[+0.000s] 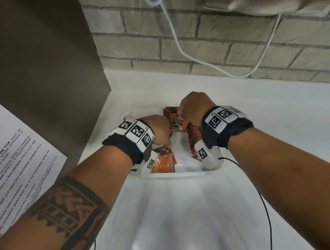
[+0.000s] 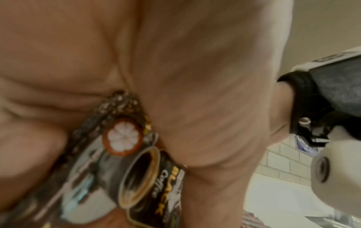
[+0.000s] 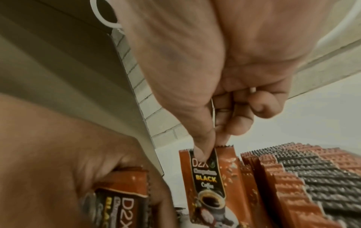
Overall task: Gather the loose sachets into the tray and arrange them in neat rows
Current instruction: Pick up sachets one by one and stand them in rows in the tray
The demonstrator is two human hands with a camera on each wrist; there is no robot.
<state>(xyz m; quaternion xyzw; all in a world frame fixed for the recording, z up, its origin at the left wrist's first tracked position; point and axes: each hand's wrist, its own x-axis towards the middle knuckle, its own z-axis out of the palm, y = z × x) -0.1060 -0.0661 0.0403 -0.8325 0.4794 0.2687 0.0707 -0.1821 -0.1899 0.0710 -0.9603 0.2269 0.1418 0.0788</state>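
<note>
Near the counter's front edge, loose sachets (image 1: 163, 162) lie flat in the white tray (image 1: 177, 175). The left hand (image 1: 157, 129) grips one sachet (image 2: 140, 177); farther back, the right hand (image 1: 193, 107) pinches another (image 3: 207, 182) upright beside the standing row (image 3: 293, 177).

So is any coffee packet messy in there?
Yes. A few sachets lie flat and crooked at the tray's near end, under the left hand, while the rest stand on edge in rows by the right hand.
</note>
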